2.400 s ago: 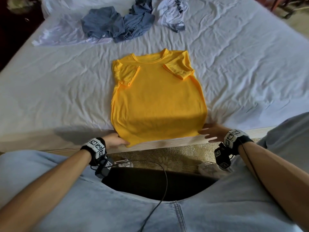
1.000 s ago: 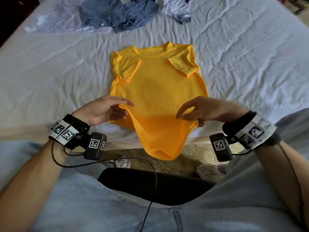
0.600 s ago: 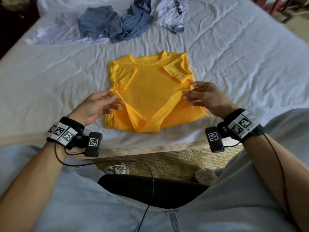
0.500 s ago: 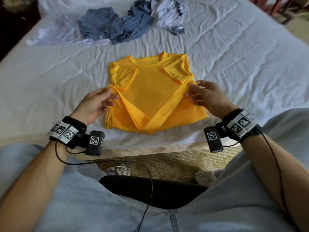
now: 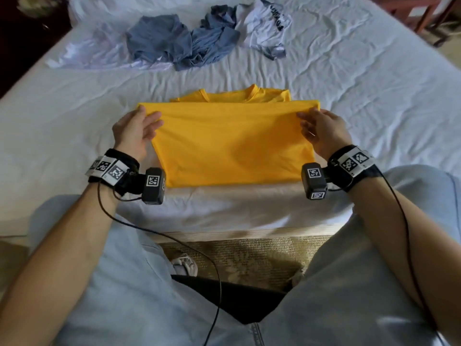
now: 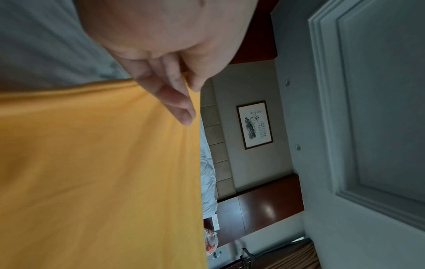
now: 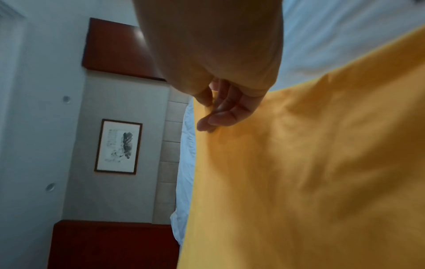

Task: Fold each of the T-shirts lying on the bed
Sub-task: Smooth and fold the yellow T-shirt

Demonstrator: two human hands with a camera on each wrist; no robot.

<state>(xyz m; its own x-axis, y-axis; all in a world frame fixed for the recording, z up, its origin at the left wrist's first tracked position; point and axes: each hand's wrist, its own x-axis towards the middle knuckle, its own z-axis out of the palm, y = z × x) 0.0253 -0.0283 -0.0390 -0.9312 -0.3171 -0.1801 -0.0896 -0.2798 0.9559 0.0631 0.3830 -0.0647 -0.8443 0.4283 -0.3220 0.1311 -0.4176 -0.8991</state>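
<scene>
Holding the hem corners of the yellow T-shirt [image 5: 232, 143], both hands sit at its far edge: left hand [image 5: 133, 133] pinching the left corner between thumb and fingers [image 6: 181, 102], right hand [image 5: 324, 133] pinching the right corner the same way. Lower half of the shirt doubled over toward the collar; collar and shoulder line show just past the raised edge. Near fold lies flat on the bed [image 5: 374, 96], close to the near mattress edge.

Around it: crumpled blue-grey T-shirts [image 5: 182, 43] heaped at the far side, a white T-shirt with dark lettering [image 5: 264, 23] touching them on the right, a pale white garment [image 5: 92, 53] spread flat to their left. All well apart from the yellow shirt, wrinkled sheet between.

In the way: nothing lies between the hands and the collar. Wrist cameras hang under both wrists, above the sheet; a cable trails from each down across the person's light blue top.

Edges and room: sheet open on the left and right of the shirt. Wooden bed frame and woven mat below the near edge, a shoe on the mat. Wrist views show a framed picture [image 6: 254, 125] on the wall, a padded headboard, a panelled door.
</scene>
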